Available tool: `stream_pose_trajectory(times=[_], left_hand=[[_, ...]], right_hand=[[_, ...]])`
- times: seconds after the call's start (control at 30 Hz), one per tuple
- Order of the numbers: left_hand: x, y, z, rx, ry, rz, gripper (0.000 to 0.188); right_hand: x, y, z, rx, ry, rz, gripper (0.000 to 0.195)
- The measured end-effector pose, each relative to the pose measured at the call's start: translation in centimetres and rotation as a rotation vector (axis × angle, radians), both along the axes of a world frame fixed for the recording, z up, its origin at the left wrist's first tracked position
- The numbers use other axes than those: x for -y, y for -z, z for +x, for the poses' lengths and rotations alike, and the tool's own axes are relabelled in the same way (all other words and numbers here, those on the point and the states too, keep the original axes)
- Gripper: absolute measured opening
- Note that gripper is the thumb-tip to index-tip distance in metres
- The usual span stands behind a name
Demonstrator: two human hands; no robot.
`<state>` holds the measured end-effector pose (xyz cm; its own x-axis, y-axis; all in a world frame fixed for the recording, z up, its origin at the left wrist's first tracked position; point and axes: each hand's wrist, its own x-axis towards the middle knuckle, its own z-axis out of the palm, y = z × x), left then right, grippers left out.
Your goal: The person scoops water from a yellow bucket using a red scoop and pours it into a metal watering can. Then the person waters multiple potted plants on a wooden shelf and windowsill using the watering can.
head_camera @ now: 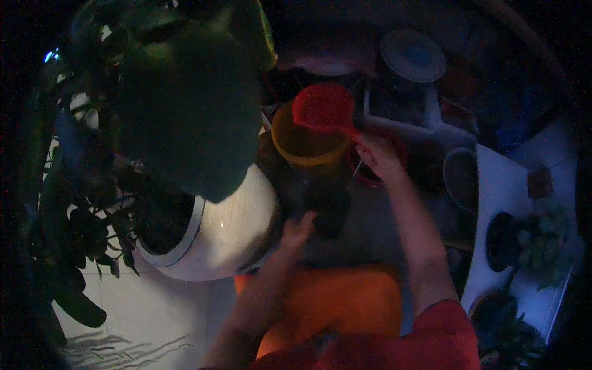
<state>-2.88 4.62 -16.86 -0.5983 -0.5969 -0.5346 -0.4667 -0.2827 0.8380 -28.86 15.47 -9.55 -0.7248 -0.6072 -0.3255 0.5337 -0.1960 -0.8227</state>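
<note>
My right hand (377, 155) grips the handle of a red plastic dipper (323, 107). The dipper's bowl is over the rim of a yellow bucket (312, 159), covering part of its mouth. Lower down, my left hand (298, 229) is at the left side of a dark pot (330, 206), its thumb against the edge and its other fingers partly hidden. The dim light blurs the pot's outline, and its contents cannot be made out.
A big cream planter (240, 222) stands to the left, below broad green leaves (194, 101). Near my body is an orange seat-like surface (337, 296). Potted plants (545, 245) sit on a white surface (490, 185) at right. A round pale dish (413, 55) lies beyond.
</note>
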Motion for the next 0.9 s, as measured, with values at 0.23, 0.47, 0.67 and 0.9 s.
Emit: stream_pose_trajectory(times=[0.23, 0.47, 0.67, 0.9], left_hand=[[0.2, -7.0, -1.2, 0.017, -0.041, -0.139, 0.038], [0.2, -6.4, -3.7, 0.05, -0.106, -0.127, 0.055], [0.1, -2.3, -3.0, -0.053, -0.141, -0.189, 0.058], [-0.6, -2.2, -3.7, -0.1, -0.105, -0.151, 0.055]], right_hand=[[-5.8, -5.3, 4.2, -0.079, 0.068, 0.153, 0.022], [-10.9, -6.7, 6.5, -0.1, 0.067, 0.183, 0.018], [-12.7, -6.3, 8.5, -0.12, 0.06, 0.263, 0.019], [-13.8, -6.7, 8.7, -0.178, 0.08, 0.287, 0.022]])
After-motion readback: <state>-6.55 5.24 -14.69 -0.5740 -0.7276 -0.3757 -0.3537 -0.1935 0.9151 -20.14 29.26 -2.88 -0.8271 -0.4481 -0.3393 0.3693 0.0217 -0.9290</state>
